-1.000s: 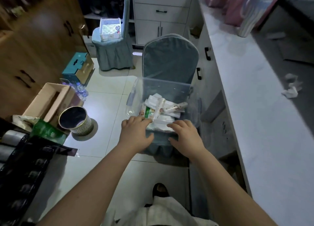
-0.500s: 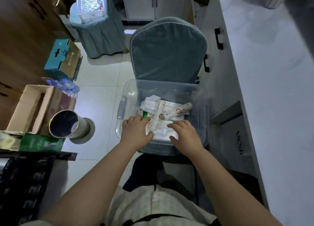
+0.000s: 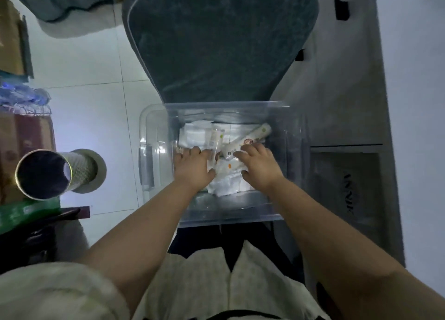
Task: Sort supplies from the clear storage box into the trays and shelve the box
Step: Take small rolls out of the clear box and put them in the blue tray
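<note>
Reaching into the clear storage box [image 3: 154, 136] sitting on the blue chair [image 3: 216, 43] and holding white packets [image 3: 226, 186] and printed tubes [image 3: 255, 135]. Resting left hand [image 3: 193, 168] and right hand [image 3: 261, 167] on that pile, fingers bent over it, not showing whether grasping or merely touching. Standing on the floor at left, a round bin [image 3: 81, 170], dark inside.

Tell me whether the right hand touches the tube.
Touching. Head view: fingertips of the right hand lie on the near end of the tube, no gap visible.
</note>
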Action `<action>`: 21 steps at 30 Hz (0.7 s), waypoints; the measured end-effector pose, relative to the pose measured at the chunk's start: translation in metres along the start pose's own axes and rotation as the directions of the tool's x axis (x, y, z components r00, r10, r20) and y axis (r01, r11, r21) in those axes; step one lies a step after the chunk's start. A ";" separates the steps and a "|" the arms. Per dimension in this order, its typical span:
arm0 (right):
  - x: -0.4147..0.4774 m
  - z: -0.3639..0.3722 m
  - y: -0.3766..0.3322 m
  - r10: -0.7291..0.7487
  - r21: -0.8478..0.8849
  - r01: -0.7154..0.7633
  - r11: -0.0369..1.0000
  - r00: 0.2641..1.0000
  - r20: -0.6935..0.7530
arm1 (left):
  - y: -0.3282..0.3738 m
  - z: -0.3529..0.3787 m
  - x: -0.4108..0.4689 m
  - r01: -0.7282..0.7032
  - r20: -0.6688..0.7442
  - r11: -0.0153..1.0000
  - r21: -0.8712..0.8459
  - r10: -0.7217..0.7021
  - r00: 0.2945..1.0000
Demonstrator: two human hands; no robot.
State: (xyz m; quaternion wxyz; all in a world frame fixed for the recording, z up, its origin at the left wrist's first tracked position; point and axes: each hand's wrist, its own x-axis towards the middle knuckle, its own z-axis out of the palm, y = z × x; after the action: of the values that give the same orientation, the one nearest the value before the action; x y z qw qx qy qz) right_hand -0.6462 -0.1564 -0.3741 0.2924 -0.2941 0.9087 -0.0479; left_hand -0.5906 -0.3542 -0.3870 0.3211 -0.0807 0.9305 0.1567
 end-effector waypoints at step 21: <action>0.127 0.098 0.098 -0.174 -0.125 0.189 0.974 0.977 0.119 | 0.011 0.101 0.107 0.278 -0.034 0.859 -0.430 -0.323 0.946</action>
State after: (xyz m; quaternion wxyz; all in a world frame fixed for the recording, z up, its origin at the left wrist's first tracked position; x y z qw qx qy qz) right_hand -0.7248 -0.1388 -0.5444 0.3146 -0.3974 0.8620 0.0034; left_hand -0.6186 -0.3144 -0.5262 0.2675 -0.3003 0.8662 0.2966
